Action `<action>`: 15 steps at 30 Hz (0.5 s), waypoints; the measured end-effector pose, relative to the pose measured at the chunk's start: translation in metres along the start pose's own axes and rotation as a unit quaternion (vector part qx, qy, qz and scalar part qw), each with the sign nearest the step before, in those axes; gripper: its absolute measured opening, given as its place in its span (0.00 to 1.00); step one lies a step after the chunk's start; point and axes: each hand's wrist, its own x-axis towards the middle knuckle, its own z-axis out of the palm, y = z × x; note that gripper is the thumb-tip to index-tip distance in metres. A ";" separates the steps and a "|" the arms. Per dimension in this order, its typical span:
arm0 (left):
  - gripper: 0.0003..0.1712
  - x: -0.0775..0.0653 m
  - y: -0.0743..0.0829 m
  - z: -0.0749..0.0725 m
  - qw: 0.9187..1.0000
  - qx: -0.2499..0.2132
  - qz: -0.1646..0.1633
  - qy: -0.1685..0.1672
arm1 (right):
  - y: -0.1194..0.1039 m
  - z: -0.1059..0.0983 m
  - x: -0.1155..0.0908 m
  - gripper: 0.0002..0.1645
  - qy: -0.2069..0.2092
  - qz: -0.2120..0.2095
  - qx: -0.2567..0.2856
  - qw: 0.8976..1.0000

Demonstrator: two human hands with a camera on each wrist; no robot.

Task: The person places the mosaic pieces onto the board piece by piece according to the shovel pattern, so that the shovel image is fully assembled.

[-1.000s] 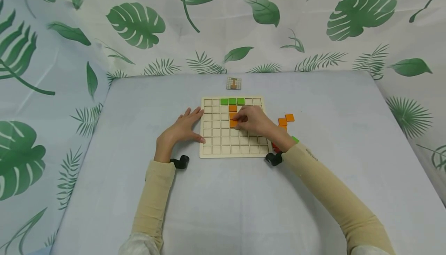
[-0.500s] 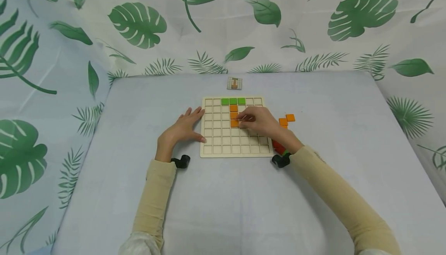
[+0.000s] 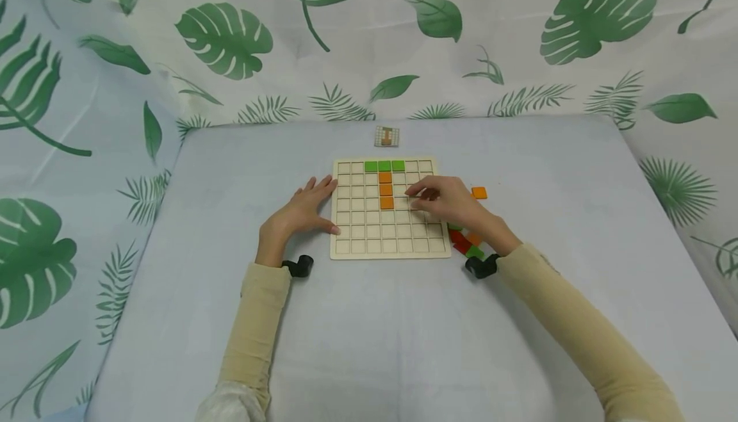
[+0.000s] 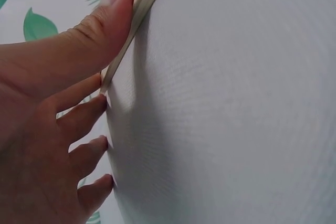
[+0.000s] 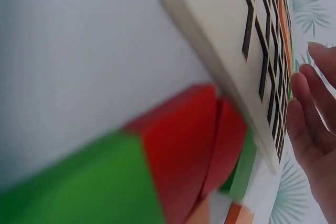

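A pale wooden grid board [image 3: 359,233] lies on the table in the head view. Three green tiles [image 3: 384,166] fill neighbouring squares of its far row; three orange tiles [image 3: 385,189] run down toward the person from the middle one. At the board's left edge rests my left hand [image 3: 300,209], fingers spread and thumb touching the side, as the left wrist view also shows. My right hand [image 3: 448,199] hovers over the board's right half, right of the orange column. Its fingers are loosely bent, thumb and index apart, with nothing visible between them.
Loose tiles lie beside the board's right edge: an orange tile [image 3: 479,193], red tiles [image 3: 459,241] and a green tile [image 3: 475,251], partly under the right arm. A small pattern card [image 3: 387,136] lies beyond the far edge. Leaf-printed cloth [image 3: 357,38] hangs behind.
My right hand has left the nearest orange tile and moved right, so that the whole orange column shows. The left hand stays at the board's edge.
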 end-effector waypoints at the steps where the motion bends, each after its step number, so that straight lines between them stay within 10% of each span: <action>1: 0.64 0.001 0.000 0.000 1.000 0.000 0.000 -0.001 | 0.001 -0.002 -0.002 0.14 0.002 0.002 0.001 1.000; 15: 0.65 0.002 -0.004 -0.002 1.000 0.002 0.005 -0.010 | 0.021 -0.019 -0.019 0.14 0.010 0.033 -0.021 0.999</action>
